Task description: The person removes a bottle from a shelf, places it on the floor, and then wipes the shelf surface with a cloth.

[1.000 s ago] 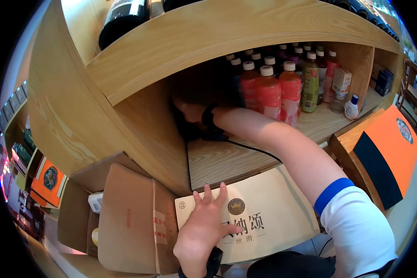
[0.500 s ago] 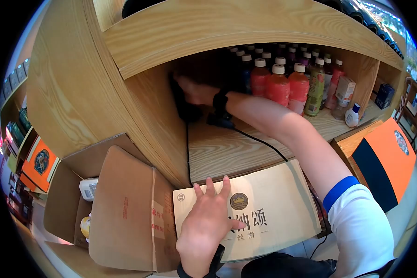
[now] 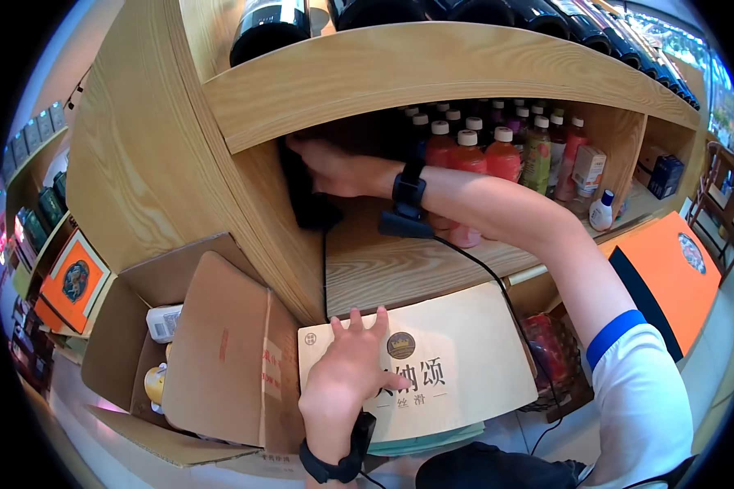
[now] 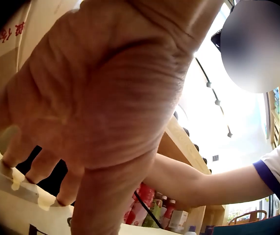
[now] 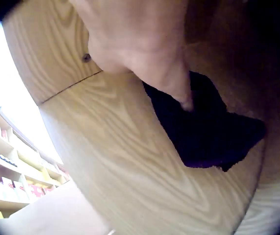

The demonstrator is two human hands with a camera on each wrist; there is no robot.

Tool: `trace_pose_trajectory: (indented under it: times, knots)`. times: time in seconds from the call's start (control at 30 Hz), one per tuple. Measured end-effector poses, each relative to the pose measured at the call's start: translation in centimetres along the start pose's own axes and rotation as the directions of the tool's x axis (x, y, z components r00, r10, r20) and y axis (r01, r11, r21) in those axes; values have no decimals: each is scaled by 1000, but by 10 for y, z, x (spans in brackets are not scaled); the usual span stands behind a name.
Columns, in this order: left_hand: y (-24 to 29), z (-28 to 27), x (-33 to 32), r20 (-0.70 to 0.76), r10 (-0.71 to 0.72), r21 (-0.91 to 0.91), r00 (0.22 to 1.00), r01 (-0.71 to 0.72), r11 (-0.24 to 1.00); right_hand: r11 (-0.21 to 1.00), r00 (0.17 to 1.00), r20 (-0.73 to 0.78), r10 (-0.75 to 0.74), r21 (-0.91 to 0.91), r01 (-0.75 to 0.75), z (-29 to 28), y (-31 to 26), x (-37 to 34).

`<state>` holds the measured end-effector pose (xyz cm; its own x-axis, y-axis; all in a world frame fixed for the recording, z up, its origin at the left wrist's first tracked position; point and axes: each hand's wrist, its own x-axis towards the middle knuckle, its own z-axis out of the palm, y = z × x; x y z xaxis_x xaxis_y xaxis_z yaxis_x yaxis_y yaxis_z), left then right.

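Inside the cabinet, my right hand (image 3: 334, 167) holds a dark cloth (image 3: 308, 191) against the left inner wall. From the right wrist view, the hand (image 5: 142, 44) has a digit pressed on the bunched cloth (image 5: 203, 129); its other fingers are hidden. My left hand (image 3: 338, 375) rests with spread fingers on a cream box with black characters (image 3: 473, 350), in front of the cabinet. The left wrist view shows that palm (image 4: 100, 93) close up, its fingertips touching the pale lid (image 4: 12, 205).
Several drink bottles (image 3: 501, 159), a small carton (image 3: 589, 169) and a white bottle (image 3: 601, 212) stand right on the shelf (image 3: 375, 281). An open cardboard box (image 3: 212, 350) is at left, an orange panel (image 3: 681, 277) at right. A black cable (image 3: 497, 281) hangs from the right wrist.
My right hand and the dark cloth have moved up the inner wall towards the cabinet's front edge. My left hand stays on the cream box. The head view has shifted.
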<state>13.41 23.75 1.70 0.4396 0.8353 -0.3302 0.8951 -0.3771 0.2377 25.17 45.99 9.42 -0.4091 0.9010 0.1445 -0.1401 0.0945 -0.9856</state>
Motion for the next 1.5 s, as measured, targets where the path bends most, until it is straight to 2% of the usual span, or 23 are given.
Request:
trace_pose_trajectory:
  times: [0.13, 0.2, 0.3, 0.47, 0.53, 0.57, 0.7, 0.73, 0.8, 0.83, 0.9, 0.97, 1.0, 1.07, 1.1, 1.2, 1.23, 1.27, 1.33, 1.37, 1.4, 1.47, 1.5]
  knots:
    - [-6, 3, 6, 7, 3, 35, 1000, -3, 999, 1000, 999, -32, 5, -4, -5, 23, -12, -42]
    - [-7, 3, 7, 1, 4, 37, 1000, -4, 999, 990, 992, 79, -102, -86, 109, 27, -9, -53]
    - [-6, 2, 8, -6, 8, 36, 1000, -8, 999, 987, 985, 148, -87, -124, 105, 40, -10, -71]
    - [-13, 5, 13, 2, 27, 18, 1000, -27, 999, 992, 988, 130, -89, -71, 99, 55, -8, -90]
    - [-13, 4, 13, -1, 37, 7, 999, -37, 999, 984, 975, 188, -122, -103, 143, 57, -7, -94]
    - [-13, 4, 13, 0, 50, -6, 999, -50, 999, 965, 970, 190, -150, -185, 185, 60, -13, -105]
    - [-11, -3, 8, 17, 42, -33, 999, -42, 999, 929, 948, 218, -234, -239, 284, 73, -8, -117]
    - [-9, -5, 6, 34, 29, -38, 999, -27, 999, 942, 939, 315, -138, -250, 222, 68, -12, -124]
    - [-6, -6, 3, 54, 16, -45, 998, -14, 999, 968, 932, 352, -92, -188, 167, 63, -17, -134]
    - [-5, -5, 2, 13, -5, -46, 1000, 6, 999, 968, 932, 351, -91, -187, 165, 63, -12, -134]
    - [-2, -10, -3, -32, -32, -53, 999, 30, 998, 986, 973, 171, -157, -25, 163, 63, 3, -130]
    - [1, -20, -15, -163, -88, -111, 983, 70, 991, 980, 973, 152, -174, -70, 186, 60, 8, -114]
    - [1, -20, -18, -158, -92, -109, 983, 75, 991, 972, 973, 134, -186, -117, 202, 57, 11, -106]
    - [0, -19, -23, -452, 32, 28, 892, -22, 999, 980, 982, 110, -155, -112, 167, 52, 10, -95]
    - [-2, -22, -20, -475, 52, -67, 878, -95, 993, 975, 982, 60, -178, -125, 185, 50, 13, -83]
    - [13, -34, -22, -517, -56, -205, 854, -59, 977, 970, 978, 20, -208, -121, 209, 37, 14, -55]
    - [12, -31, -20, -593, 9, -105, 805, -88, 991, 973, 980, 23, -200, -113, 201, 33, 13, -46]
    - [11, -29, -16, -592, 10, -110, 806, -93, 990, 976, 981, 24, -191, -106, 193, 28, 12, -38]
    - [6, -23, -9, -701, 165, 98, 694, -136, 986, 978, 982, 1, -188, -93, 187, 21, 14, -12]
    - [4, -26, -7, -658, 140, 42, 740, -149, 988, 979, 982, -21, -190, -73, 188, 15, 19, -1]
    - [2, -28, -6, -648, 133, 25, 749, -154, 988, 993, 992, -45, -116, -36, 115, 12, 10, -4]
    - [-3, -30, -9, -658, 104, 78, 745, -69, 995, 979, 983, 2, -183, -93, 183, -11, 11, 20]
    - [-5, -33, -11, -651, 79, 75, 755, -40, 996, 982, 986, 3, -167, -91, 167, -12, 11, 26]
